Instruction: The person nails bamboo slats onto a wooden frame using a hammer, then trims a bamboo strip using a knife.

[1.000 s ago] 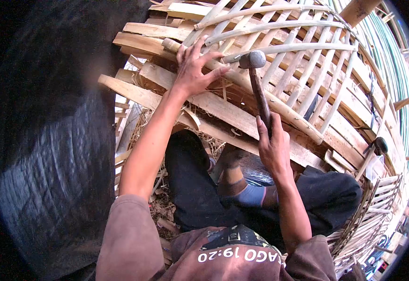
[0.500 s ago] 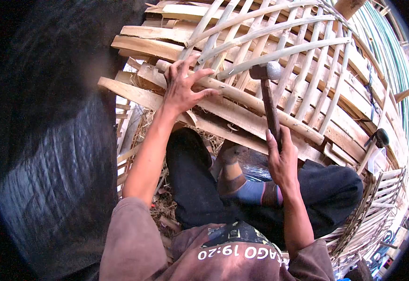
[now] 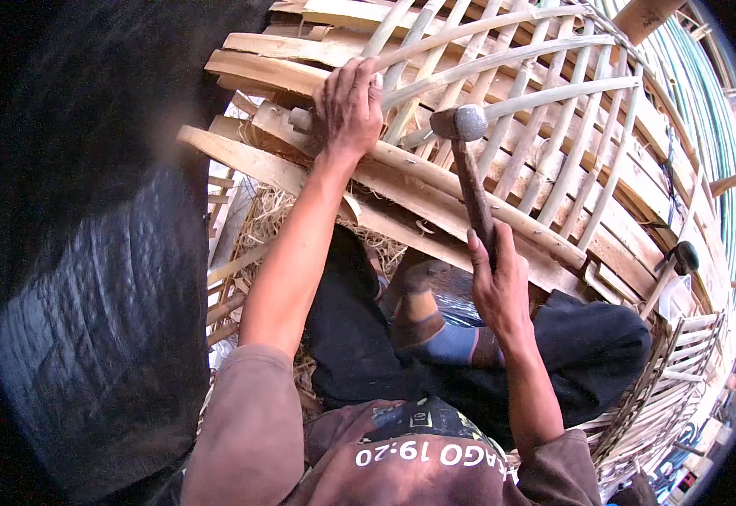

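Observation:
My right hand [image 3: 500,287] is wrapped around the handle of a hammer [image 3: 472,169]. The hammer's metal head hangs above the lower end of a pale stick [image 3: 545,99] in a wooden lattice. My left hand [image 3: 351,110] lies over the lattice's left side, its fingers close together and curled at the end of another pale wooden stick [image 3: 503,66]. Under that hand runs a thick round wooden rail [image 3: 469,187], which crosses the feet of several slanting slats [image 3: 553,135]. The left palm and thumb are mostly hidden.
Rough planks [image 3: 275,49] lie beneath the lattice and stick out to its left. Dark plastic sheeting [image 3: 89,320] hangs on the left. A bundle of thin sticks [image 3: 663,379] sits at the lower right, below a black rounded object [image 3: 685,256]. Shavings [image 3: 258,219] lie below the planks.
My left hand has moved up and right, from spread fingers over the rail to fingers drawn together at a stick's end. The hammer has shifted slightly left, its head turned.

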The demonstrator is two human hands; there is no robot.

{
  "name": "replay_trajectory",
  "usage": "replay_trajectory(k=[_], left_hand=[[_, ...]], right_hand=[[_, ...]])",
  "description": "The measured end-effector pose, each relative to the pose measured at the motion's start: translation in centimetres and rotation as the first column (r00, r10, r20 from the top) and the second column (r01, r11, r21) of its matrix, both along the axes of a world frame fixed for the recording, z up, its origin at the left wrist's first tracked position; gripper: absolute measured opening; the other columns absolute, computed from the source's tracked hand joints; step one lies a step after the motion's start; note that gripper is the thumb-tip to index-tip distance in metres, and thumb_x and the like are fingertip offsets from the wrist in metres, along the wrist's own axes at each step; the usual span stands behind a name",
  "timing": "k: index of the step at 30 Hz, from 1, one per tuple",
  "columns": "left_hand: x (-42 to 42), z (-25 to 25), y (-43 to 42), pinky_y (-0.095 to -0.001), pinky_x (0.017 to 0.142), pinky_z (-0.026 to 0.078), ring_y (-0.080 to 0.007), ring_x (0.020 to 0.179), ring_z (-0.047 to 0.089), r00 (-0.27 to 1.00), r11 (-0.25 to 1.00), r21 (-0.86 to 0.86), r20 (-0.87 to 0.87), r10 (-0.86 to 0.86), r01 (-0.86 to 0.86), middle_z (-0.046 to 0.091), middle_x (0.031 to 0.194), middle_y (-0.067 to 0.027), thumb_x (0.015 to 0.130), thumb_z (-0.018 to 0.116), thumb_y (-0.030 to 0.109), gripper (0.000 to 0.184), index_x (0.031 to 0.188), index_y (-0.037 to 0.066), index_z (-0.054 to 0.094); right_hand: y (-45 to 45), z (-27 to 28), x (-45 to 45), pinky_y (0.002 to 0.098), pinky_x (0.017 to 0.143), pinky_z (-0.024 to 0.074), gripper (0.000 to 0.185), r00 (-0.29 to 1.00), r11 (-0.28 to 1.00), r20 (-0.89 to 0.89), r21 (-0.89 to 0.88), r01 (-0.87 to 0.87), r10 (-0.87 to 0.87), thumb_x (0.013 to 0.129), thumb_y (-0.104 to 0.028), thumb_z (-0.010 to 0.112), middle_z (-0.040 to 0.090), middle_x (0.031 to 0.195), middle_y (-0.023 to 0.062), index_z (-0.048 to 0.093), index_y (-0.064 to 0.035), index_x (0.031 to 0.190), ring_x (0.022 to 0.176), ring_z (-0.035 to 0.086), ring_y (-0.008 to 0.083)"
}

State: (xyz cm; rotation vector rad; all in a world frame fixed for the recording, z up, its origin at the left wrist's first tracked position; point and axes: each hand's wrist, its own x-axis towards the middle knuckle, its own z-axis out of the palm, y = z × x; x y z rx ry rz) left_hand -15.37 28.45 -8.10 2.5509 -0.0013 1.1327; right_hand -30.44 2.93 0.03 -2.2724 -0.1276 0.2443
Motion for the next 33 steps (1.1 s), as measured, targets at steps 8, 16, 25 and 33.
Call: replay_trajectory(k=[8, 16, 25, 33], left_hand=[[1.4, 0.1, 5.4, -0.0278, 0.083, 0.05, -0.0135, 0.092, 0.061, 0.911, 0.679, -0.694, -0.082, -0.404, 0.239, 0.065, 0.108, -0.0076, 0.095, 0.058, 0.011, 0.029, 0.123, 0.005, 0.057], [1.9, 0.9, 5.4, -0.0396, 0.07, 0.054, -0.0288, 0.08, 0.067, 0.95, 0.931, -0.224, -0.051, -0.307, 0.288, 0.068, 0.091, -0.0132, 0.089, 0.061, 0.011, 0.022, 0.111, 0.011, 0.063], [2.5, -0.4, 5.6, -0.0456, 0.078, 0.05, -0.0368, 0.088, 0.062, 0.979, 0.965, -0.167, 0.036, -0.198, 0.202, 0.065, 0.094, -0.0171, 0.09, 0.054, 0.005, 0.019, 0.107, 0.006, 0.062], [3.2, -0.9, 5.6, -0.0454, 0.082, 0.049, -0.0351, 0.092, 0.061, 0.994, 0.994, -0.044, -0.045, -0.098, 0.096, 0.065, 0.098, -0.0148, 0.09, 0.052, 0.005, 0.025, 0.114, 0.008, 0.06]], right_hand=[[-0.3, -2.4, 0.7, 0.053, 0.059, 0.0422, 0.024, 1.0, 0.997, 0.008, -0.07, 0.026, -0.025, 0.096, -0.022, 0.056, 0.06, 0.074, 0.0292, 0.048, -0.0051, 0.112, 0.074, 0.06, 0.0489], [-0.3, -2.7, 0.4, 0.0513, 0.06, 0.043, 0.025, 0.999, 0.999, 0.038, -0.038, 0.003, -0.002, 0.097, -0.024, 0.055, 0.06, 0.075, 0.0284, 0.049, -0.005, 0.113, 0.074, 0.06, 0.0493], [-0.3, -0.4, -0.1, 0.0428, 0.06, 0.0482, 0.03, 0.981, 0.999, 0.194, 0.052, 0.005, -0.015, 0.095, -0.019, 0.058, 0.061, 0.076, 0.0222, 0.049, -0.0037, 0.12, 0.067, 0.063, 0.0408], [-0.7, -1.0, 0.9, 0.0507, 0.06, 0.0452, 0.022, 0.998, 0.993, 0.067, -0.11, 0.029, -0.022, 0.096, -0.02, 0.056, 0.061, 0.077, 0.0265, 0.047, -0.0055, 0.111, 0.073, 0.061, 0.0474]])
